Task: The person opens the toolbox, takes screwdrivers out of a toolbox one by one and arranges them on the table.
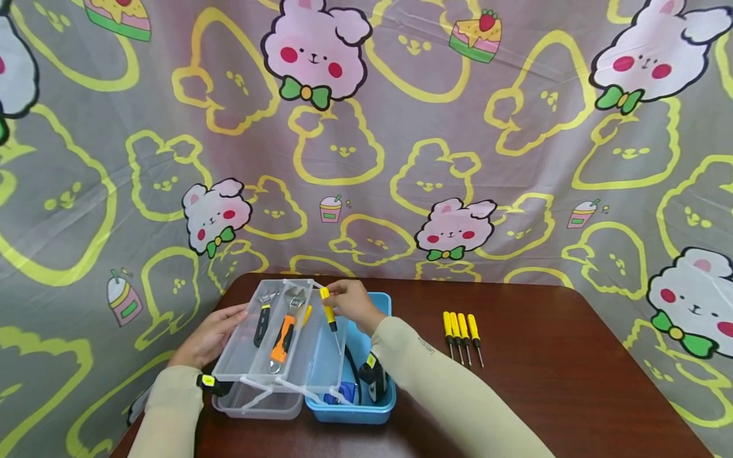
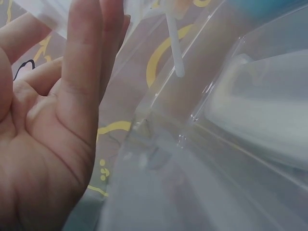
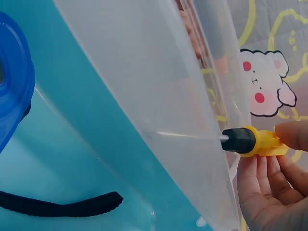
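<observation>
Right hand: pinches the yellow-and-black screwdriver (image 1: pixel 329 312) by its handle between thumb and fingers (image 1: pixel 355 304).
Left hand: fingers mostly straight (image 1: pixel 212 334), at the left edge of the clear tray (image 1: pixel 239 356).
Screwdriver's axis: handle toward the far side, shaft slanting down toward the person and slightly right; tip contact cannot be told.
Screwdriver's place: over the tray's right compartment, below the right fingers, across two compartments from the left hand.
Neighbours: an orange-handled wrench (image 1: pixel 282 340) in the middle compartment, a black-handled wrench (image 1: pixel 262 324) in the left.
Edges: the blue box (image 1: pixel 390 308) opens right of the tray.
Table: bare wood (image 1: pixel 532 343) surrounds four yellow-handled screwdrivers (image 1: pixel 455 326).
</observation>
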Available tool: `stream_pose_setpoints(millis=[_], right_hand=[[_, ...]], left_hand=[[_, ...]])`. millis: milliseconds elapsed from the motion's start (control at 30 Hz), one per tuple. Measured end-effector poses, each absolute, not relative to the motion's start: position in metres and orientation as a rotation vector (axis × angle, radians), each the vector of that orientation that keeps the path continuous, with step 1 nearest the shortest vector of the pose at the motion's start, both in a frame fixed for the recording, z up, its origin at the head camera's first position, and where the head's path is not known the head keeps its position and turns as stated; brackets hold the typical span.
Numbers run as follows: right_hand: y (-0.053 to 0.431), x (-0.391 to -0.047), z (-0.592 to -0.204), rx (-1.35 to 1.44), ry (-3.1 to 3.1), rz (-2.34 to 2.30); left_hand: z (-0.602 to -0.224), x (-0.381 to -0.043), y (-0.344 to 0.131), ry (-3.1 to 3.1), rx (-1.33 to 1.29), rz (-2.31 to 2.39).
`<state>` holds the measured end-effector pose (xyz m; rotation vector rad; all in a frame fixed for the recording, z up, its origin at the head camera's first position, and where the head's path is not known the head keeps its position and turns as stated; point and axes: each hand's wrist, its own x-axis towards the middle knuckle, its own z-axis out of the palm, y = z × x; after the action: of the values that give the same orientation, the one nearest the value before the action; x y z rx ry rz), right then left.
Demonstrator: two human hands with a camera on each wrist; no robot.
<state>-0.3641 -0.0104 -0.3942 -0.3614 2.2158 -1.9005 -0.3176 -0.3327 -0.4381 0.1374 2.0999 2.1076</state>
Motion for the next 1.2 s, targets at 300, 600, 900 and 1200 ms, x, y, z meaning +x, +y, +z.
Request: stream_pose_setpoints(millis=[300,600,900,1200], right_hand=[[0.004,-0.362,-0.388,-0.326,2.104,-2.014],[0.015,-0.362,-0.386,-0.320,2.049,-2.070],[0.028,-0.359,-0.379,-0.340,2.045,-2.097],[0.044,-0.361,-0.377,-0.358,2.048,-2.062]], left_hand=[[-0.440,-0.321,-0.332,2.139,0.069,2.079],[-0.440,-0.319,-0.332,2.111,0.068,2.095],[-0.438,-0.319,-0.332,2.094,0.091,2.100],[-0.438,-0.316,-0.333,2.059,0.137,2.125]])
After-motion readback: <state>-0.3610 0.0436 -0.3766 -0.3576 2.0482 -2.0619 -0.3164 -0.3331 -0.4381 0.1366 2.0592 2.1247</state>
